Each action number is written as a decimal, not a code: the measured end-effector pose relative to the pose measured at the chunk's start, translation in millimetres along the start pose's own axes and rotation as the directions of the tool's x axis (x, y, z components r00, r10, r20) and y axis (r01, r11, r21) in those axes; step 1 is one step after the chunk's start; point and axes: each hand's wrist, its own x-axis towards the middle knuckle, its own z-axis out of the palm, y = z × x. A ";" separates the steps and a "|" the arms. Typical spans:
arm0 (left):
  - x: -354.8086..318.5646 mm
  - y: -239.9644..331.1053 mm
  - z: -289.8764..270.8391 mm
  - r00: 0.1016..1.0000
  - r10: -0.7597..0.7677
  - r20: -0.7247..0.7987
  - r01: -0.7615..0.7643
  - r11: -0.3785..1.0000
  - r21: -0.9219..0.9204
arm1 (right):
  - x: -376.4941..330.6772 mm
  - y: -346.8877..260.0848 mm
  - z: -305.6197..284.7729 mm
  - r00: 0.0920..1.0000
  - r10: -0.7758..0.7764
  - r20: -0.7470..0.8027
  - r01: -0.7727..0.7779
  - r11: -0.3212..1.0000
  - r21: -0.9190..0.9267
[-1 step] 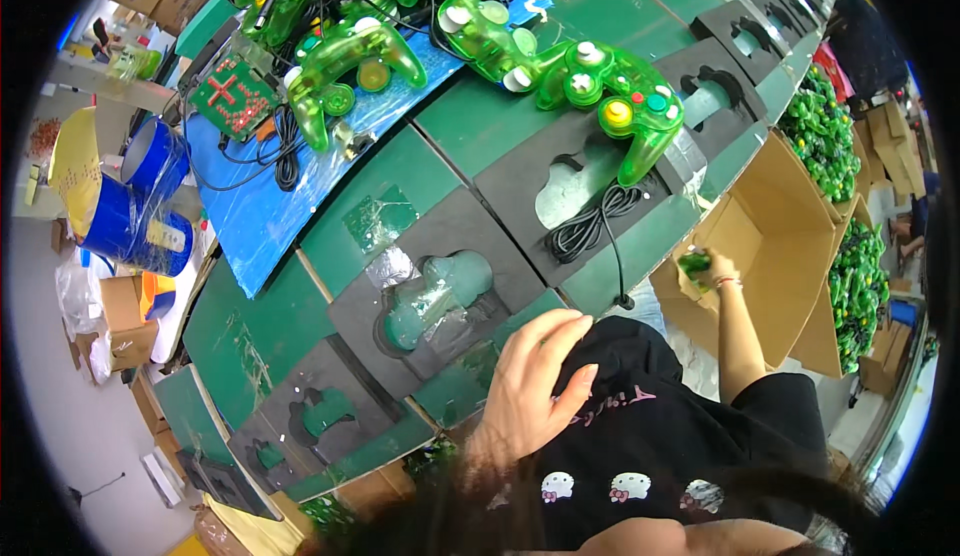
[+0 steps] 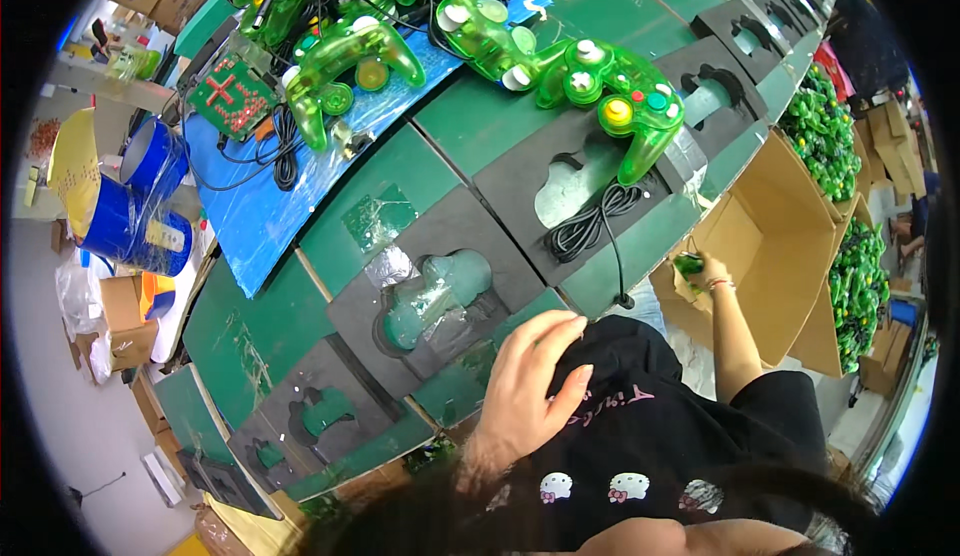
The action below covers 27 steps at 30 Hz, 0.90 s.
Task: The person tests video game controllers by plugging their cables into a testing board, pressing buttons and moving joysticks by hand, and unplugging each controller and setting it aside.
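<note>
My left hand (image 2: 525, 391) rests near the front edge of the bench, in front of my black shirt, thumb spread from its fingers and nothing in it. Off to the right, my right hand (image 2: 713, 270) is closed on a green game controller (image 2: 688, 264) at the near side of an open cardboard box (image 2: 765, 256); fingers hide part of it. A translucent green game controller (image 2: 640, 106) with yellow and teal buttons lies on a black foam holder (image 2: 490, 181), its black cable (image 2: 590, 226) bundled beside it. The nearer foam holder (image 2: 365, 301) has a bare cutout.
More green controllers (image 2: 355, 66) and a red-marked circuit board (image 2: 232, 96) lie on a blue sheet (image 2: 260, 246). Further foam holders (image 2: 320, 406) line the green bench (image 2: 250, 346). Boxes of green controllers (image 2: 825, 146) stand at right; blue bins (image 2: 150, 236) at left.
My right hand has shifted slightly left and nearer with the game controller still in it. My left hand has barely moved, and the things on the bench stay put.
</note>
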 end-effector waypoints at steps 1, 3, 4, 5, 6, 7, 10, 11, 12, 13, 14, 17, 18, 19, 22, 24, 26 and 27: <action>-1.6 0.3 -0.4 0.999 -0.007 -0.036 0.006 1.000 -0.013 | 5.9 -0.5 18.3 0.997 0.032 0.077 -0.037 0.998 0.060; -5.5 0.6 -1.6 0.994 -0.085 -0.062 0.083 0.996 -0.034 | 11.9 -2.1 35.1 0.999 0.040 0.025 -0.041 0.997 0.063; -6.9 0.5 -2.4 0.992 -0.104 -0.071 0.102 0.994 -0.035 | 11.8 -5.3 32.6 0.999 0.052 0.006 -0.053 0.997 0.057; -8.6 0.0 -3.1 0.989 -0.118 -0.087 0.116 0.993 -0.027 | 10.6 -11.8 24.7 0.997 0.027 0.067 -0.027 1.000 0.006; -9.2 -0.2 -3.5 0.987 -0.133 -0.089 0.131 0.991 -0.027 | 6.8 -19.9 8.6 0.992 0.005 0.127 0.000 0.999 -0.046; -9.6 -1.0 -4.5 0.988 -0.130 -0.082 0.127 0.991 -0.037 | -2.9 -31.1 -10.1 0.983 0.013 0.186 0.010 0.992 -0.122; -8.4 -2.7 -6.1 0.989 -0.126 -0.077 0.123 0.992 -0.043 | -54.2 -89.2 -78.8 0.881 -0.274 0.385 0.380 0.895 -0.234; -7.7 -2.7 -6.5 0.990 -0.111 -0.086 0.107 0.993 -0.056 | -76.6 -110.9 -108.4 0.797 -0.343 0.497 0.486 0.853 -0.190; -7.4 -2.7 -6.6 0.990 -0.112 -0.091 0.107 0.992 -0.060 | -106.8 -129.3 -133.3 0.732 -0.475 0.489 0.527 0.849 0.036; -7.0 -2.1 -6.8 0.989 -0.106 -0.099 0.101 0.993 -0.053 | -140.1 -144.1 -158.2 0.646 -0.624 0.441 0.570 0.778 0.265; -6.8 -1.7 -6.7 0.987 -0.128 -0.101 0.121 0.990 -0.071 | -170.7 -156.9 -184.1 0.510 -0.756 0.411 0.644 0.652 0.400; -7.4 -0.8 -7.0 0.983 -0.147 -0.109 0.138 0.987 -0.083 | -236.0 -194.8 -242.2 0.020 -0.995 -0.093 0.763 -0.045 0.645; -7.5 -0.5 -7.6 0.983 -0.144 -0.110 0.134 0.987 -0.088 | -248.5 -207.4 -254.3 0.057 -0.987 -0.153 0.916 -0.010 0.401; -8.5 -0.7 -8.5 0.981 -0.162 -0.102 0.154 0.985 -0.080 | -257.0 -218.5 -259.5 0.058 -0.973 -0.225 0.992 0.031 0.121; -10.6 -0.6 -13.6 0.986 -0.097 -0.133 0.092 0.995 -0.045 | -264.1 -241.0 -259.1 0.147 -0.973 -0.178 0.950 0.189 -0.248; -12.7 -1.0 -15.8 0.975 -0.124 -0.182 0.114 0.991 -0.063 | -260.9 -244.2 -253.1 0.273 -0.957 0.093 0.904 0.222 -0.366; -14.6 -1.8 -16.3 0.955 -0.172 -0.242 0.149 0.983 -0.109 | -257.5 -239.2 -252.4 0.041 -0.989 0.145 0.982 0.013 -0.191; -14.5 -1.6 -16.2 0.953 -0.178 -0.246 0.155 0.982 -0.110 | -258.1 -236.1 -254.0 -0.022 -0.993 0.118 0.994 -0.035 -0.108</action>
